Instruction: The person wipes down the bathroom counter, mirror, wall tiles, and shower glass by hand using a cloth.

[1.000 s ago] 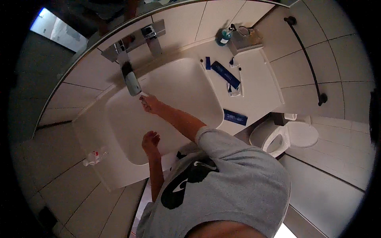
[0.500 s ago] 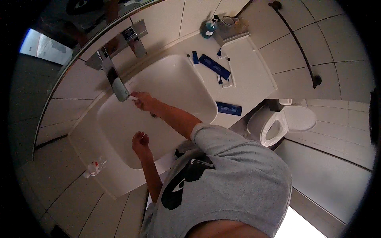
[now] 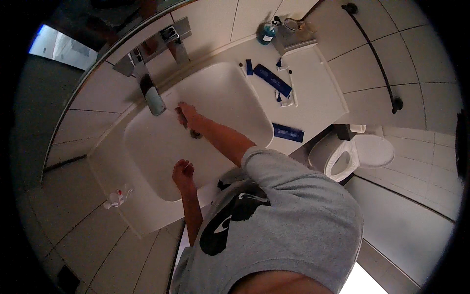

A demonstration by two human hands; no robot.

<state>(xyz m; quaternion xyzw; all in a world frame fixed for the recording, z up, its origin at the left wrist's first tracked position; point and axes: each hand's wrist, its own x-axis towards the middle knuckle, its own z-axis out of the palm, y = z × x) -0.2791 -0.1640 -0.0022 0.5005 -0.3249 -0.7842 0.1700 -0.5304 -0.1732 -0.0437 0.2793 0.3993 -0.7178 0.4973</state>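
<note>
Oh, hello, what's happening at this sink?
Someone in a grey T-shirt has both bare hands over the white basin. The right hand is near the end of the tap; the left hand is closer to the body, fingers curled. It's too unclear to tell whether either holds anything. Blue packets lie on the counter to the right, and a clear plastic bottle is at the left.

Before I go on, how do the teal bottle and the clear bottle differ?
The teal bottle is blue-green; the clear bottle is see-through with some red. The teal bottle has a dark pump, the clear bottle a pale cap. Neither touches the left hand or right hand.
</note>
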